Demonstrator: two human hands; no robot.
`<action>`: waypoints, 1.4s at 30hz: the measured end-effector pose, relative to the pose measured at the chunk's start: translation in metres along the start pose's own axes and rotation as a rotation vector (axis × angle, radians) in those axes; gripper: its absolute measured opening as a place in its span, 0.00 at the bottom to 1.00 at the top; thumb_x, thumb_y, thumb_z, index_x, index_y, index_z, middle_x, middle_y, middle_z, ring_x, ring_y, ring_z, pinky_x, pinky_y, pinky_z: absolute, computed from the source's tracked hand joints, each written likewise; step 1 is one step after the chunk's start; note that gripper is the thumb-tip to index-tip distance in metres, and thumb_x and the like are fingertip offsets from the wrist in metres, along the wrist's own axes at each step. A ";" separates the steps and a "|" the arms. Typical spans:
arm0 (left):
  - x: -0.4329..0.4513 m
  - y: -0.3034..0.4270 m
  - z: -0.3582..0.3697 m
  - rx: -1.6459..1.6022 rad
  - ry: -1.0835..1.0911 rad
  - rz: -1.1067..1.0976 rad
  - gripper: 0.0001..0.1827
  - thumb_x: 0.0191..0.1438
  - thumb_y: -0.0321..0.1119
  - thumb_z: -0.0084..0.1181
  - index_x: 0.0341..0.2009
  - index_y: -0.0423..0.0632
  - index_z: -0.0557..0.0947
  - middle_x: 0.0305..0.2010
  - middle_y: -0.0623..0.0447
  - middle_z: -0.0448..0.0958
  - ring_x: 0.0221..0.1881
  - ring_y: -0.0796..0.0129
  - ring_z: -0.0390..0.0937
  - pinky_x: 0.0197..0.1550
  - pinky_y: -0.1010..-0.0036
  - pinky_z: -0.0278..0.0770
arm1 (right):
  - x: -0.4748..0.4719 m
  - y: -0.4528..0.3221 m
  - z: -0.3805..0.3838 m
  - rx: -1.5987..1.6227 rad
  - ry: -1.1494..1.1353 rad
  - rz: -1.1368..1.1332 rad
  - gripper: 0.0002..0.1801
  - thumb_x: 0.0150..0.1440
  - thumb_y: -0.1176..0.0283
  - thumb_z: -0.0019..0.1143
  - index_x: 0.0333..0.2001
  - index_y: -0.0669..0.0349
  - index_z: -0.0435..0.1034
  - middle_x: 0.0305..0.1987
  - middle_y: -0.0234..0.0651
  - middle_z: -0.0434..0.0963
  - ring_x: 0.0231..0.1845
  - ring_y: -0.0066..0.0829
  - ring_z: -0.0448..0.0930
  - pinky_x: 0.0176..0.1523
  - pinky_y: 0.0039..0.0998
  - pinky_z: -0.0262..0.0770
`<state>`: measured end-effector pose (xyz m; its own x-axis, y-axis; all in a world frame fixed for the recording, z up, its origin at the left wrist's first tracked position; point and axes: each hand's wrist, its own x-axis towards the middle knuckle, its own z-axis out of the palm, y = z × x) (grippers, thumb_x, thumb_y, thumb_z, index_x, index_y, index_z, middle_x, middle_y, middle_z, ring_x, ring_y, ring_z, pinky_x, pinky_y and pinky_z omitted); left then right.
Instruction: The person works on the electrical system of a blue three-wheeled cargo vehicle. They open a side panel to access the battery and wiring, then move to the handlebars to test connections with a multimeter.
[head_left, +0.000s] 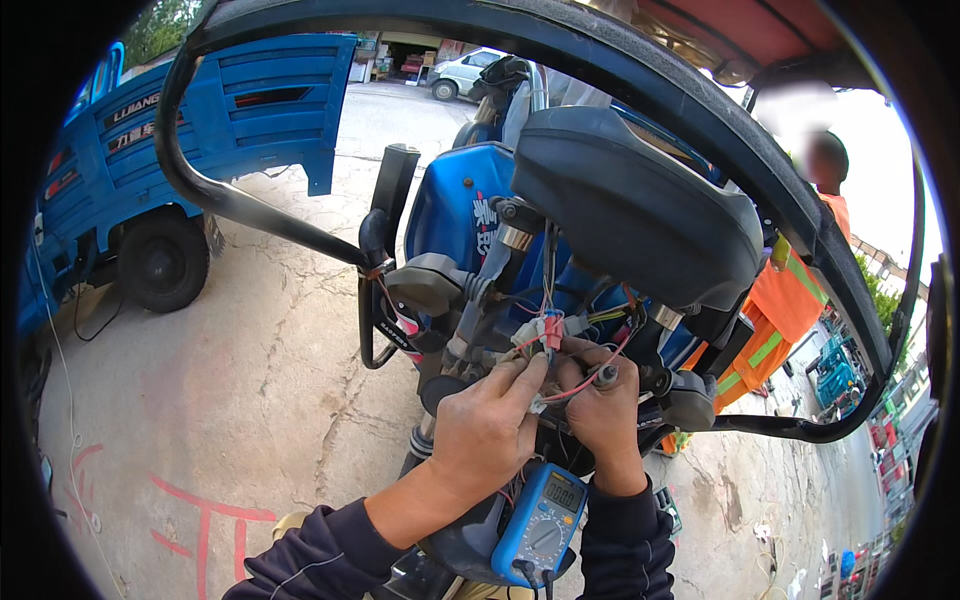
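My left hand (487, 420) pinches the wiring just below a red plug connector (553, 328). Beside it, my right hand (604, 420) has its fingers closed around the same bunch of wires; what exactly lies between the fingertips is hidden. A small grey cylindrical part (606, 374) sticks up at the right hand's knuckles, with a pink wire (592, 384) looping past it. White plug connectors (529, 331) cluster around the red one. Below the hands, a blue digital multimeter (541, 521) lies tilted on the front mudguard, its display lit with zeros and two black leads plugged in.
A dark headlight housing (637, 202) hangs above the hands. The black tubular frame (277, 225) arches around the blue tricycle front (457, 199). Turn signals (426, 285) flank the fork. A person in orange workwear (787, 300) stands at right; a blue cargo tricycle (217, 120) is parked left.
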<state>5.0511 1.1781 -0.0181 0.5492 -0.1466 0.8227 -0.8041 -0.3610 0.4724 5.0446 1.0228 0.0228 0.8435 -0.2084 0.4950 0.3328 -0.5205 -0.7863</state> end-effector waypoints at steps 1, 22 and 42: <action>0.000 0.000 0.001 -0.028 -0.003 -0.024 0.28 0.47 0.24 0.60 0.56 0.41 0.80 0.49 0.42 0.82 0.42 0.47 0.84 0.40 0.63 0.83 | 0.000 0.002 0.000 0.029 -0.001 -0.013 0.11 0.58 0.80 0.56 0.43 0.71 0.81 0.30 0.41 0.84 0.30 0.21 0.81 0.37 0.26 0.76; -0.025 -0.032 -0.012 -0.558 -0.264 -0.406 0.16 0.56 0.23 0.60 0.50 0.38 0.84 0.45 0.49 0.81 0.40 0.73 0.80 0.41 0.77 0.77 | -0.046 -0.006 -0.029 0.083 0.175 -0.103 0.11 0.69 0.73 0.55 0.49 0.69 0.78 0.34 0.33 0.83 0.32 0.18 0.77 0.38 0.22 0.73; -0.028 -0.026 -0.022 -0.796 -0.239 -0.417 0.10 0.61 0.18 0.61 0.48 0.36 0.83 0.43 0.50 0.83 0.33 0.78 0.76 0.34 0.81 0.74 | -0.086 -0.023 -0.040 0.275 -0.025 -0.181 0.22 0.70 0.62 0.55 0.56 0.71 0.75 0.46 0.42 0.85 0.27 0.16 0.76 0.33 0.19 0.73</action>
<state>5.0510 1.2121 -0.0464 0.7903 -0.3650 0.4921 -0.4014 0.2983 0.8659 4.9480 1.0197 0.0132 0.7692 -0.1113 0.6292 0.5767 -0.3030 -0.7587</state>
